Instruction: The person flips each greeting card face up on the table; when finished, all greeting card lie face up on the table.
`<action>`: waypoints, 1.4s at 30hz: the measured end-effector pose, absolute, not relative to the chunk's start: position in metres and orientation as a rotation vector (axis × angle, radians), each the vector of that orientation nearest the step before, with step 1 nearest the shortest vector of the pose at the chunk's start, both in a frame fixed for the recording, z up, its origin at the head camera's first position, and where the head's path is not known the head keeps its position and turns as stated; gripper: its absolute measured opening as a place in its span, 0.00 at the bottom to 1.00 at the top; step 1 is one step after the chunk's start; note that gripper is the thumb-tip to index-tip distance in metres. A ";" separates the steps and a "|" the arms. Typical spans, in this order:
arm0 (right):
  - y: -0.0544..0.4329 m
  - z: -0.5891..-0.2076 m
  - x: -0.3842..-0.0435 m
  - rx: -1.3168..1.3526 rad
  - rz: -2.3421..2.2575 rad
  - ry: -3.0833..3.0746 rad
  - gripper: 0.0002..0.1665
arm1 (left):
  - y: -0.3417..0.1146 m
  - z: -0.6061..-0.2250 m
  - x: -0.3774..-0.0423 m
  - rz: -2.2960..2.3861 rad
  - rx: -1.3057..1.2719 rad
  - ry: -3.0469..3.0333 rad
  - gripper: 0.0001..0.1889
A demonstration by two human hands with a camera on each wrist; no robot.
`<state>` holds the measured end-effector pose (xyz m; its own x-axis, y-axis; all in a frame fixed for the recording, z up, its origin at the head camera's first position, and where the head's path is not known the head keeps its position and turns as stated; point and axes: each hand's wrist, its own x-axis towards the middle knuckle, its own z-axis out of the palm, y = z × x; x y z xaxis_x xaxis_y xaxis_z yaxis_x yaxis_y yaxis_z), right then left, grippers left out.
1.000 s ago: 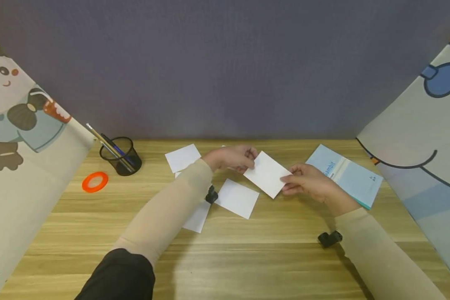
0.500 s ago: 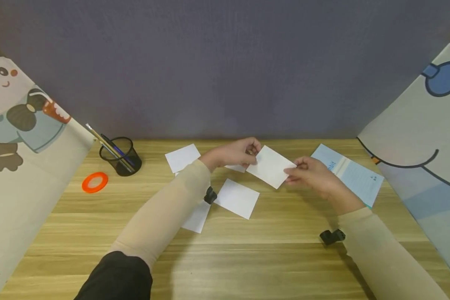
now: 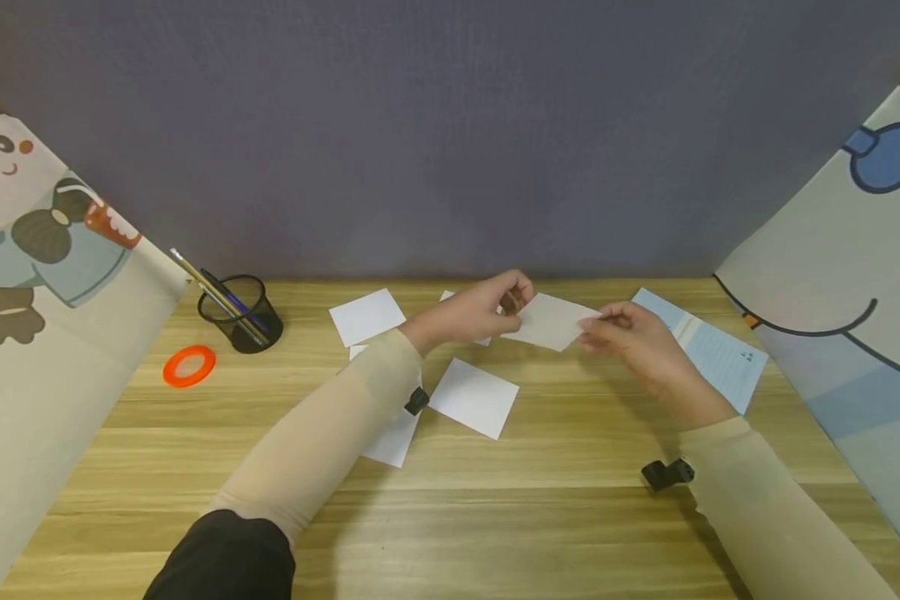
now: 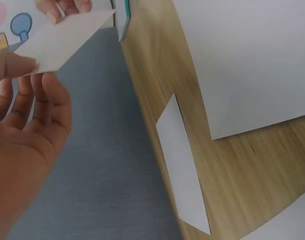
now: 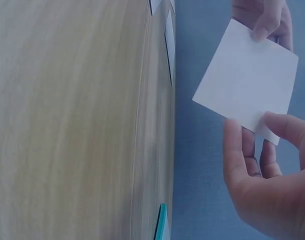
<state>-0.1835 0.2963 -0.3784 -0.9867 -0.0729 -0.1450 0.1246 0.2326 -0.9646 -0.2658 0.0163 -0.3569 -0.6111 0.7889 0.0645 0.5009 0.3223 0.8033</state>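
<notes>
White card [image 3: 551,322] held up above the wooden table [image 3: 495,517], left hand [image 3: 471,312] pinching one side, right hand [image 3: 648,354] the opposite side, thumbs on top; loose white sheets [image 3: 474,398] lie toward the person's left, blue notebook [image 3: 723,358] partly hidden behind the right hand

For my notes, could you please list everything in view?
Held card: one, white, between hands
Loose cards: at least four, white, on table
Notebook: one, light blue, table's right
Cup: one, black, table's left
Pens or pencils: several, mixed, in cup
Ring: one, orange, near cup
Table: one, brown, below
Back panel: one, grey, behind
Side panels: two, pale, either side
Cameras: two, black, at wrists
Sleeves: two, beige (left also black), forearms
Left hand, right hand: one each, pinching card
</notes>
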 end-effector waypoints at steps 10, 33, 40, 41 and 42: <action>0.298 -0.375 -0.183 0.038 -1.880 2.372 0.22 | 0.024 -0.353 -0.248 1.033 1.349 2.521 0.13; 0.315 -0.384 -0.192 0.031 -2.125 1.605 0.16 | 0.017 -0.357 -0.235 0.638 2.170 2.750 0.13; 0.312 -0.383 -0.189 -0.063 -2.095 1.691 0.16 | 0.014 -0.360 -0.234 0.490 2.198 2.734 0.14; 0.311 -0.383 -0.189 -0.056 -2.091 1.705 0.16 | 0.013 -0.361 -0.234 0.457 2.200 2.732 0.14; 0.311 -0.384 -0.189 -0.051 -2.086 1.717 0.16 | 0.013 -0.362 -0.234 0.427 2.199 2.731 0.13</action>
<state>-0.1892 0.3108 -0.3837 -0.9043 -0.3511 -0.2427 0.3058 -0.1362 -0.9423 -0.2341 0.0131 -0.3617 -0.1785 0.8806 0.4389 0.9725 0.2257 -0.0571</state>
